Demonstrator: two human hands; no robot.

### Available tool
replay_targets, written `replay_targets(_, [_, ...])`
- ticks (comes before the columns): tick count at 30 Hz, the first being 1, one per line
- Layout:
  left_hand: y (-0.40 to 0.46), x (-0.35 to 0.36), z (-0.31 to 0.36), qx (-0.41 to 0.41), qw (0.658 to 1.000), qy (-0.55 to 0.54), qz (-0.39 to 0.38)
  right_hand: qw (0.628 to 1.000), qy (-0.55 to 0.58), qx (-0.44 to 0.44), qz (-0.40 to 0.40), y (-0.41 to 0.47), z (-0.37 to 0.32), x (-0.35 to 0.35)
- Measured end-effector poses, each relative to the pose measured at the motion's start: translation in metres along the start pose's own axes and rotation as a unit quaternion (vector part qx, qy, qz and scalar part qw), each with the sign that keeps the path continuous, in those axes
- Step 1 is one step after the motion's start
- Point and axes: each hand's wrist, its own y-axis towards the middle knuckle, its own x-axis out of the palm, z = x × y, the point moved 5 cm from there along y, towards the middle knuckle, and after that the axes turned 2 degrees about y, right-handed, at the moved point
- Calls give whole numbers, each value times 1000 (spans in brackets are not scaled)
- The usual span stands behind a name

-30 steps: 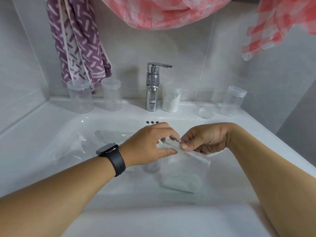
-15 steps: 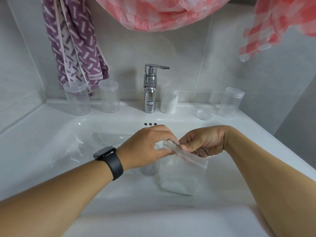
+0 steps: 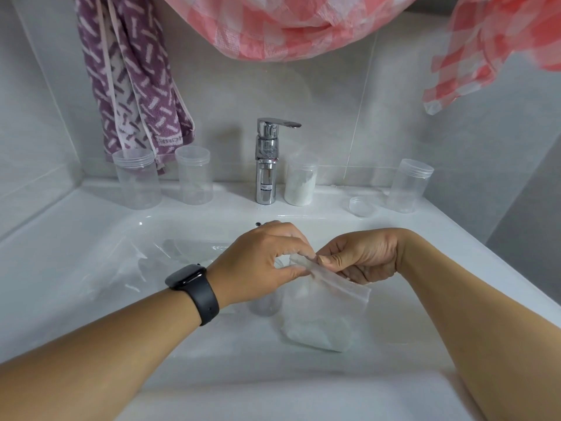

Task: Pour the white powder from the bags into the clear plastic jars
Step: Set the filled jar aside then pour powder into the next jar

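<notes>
Over the white sink basin hangs a clear zip bag with white powder in its bottom. My left hand and my right hand both pinch its top edge, close together at the left corner. A clear jar holding white powder stands right of the tap. Two clear jars with nothing visible inside stand at the back left, and a third at the back right with a loose lid beside it.
A chrome tap rises at the back centre. Flat clear plastic bags lie in the basin's left part. A small clear object sits under my left hand. A purple towel and pink checked cloth hang above.
Both hands keep their pinch on the bag's top and have dropped slightly towards me; the bag's top strip now slopes down to the right. The jars have not moved.
</notes>
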Motion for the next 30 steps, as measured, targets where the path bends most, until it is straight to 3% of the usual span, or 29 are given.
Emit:
replay_targets(6, [2,-4,6,33,997,58,28,1000,-4,2,-5,-1,-3,4])
replay_targets(13, [4,-5,12,68,990,118,24,998,-4,24,57,-1,-7,8])
replay_targets(21, [3,-3,12,31,997,65,-10,998,18,14,66,-5,-13,8])
replay_targets(26, [1,-8,18,9,1000,13,17,976,-65,-35,205,-13,-30,-3])
replay_targets(30, [0,-16,44,46,997,-6,68,937,-100,-178,283,-33,-58,-4])
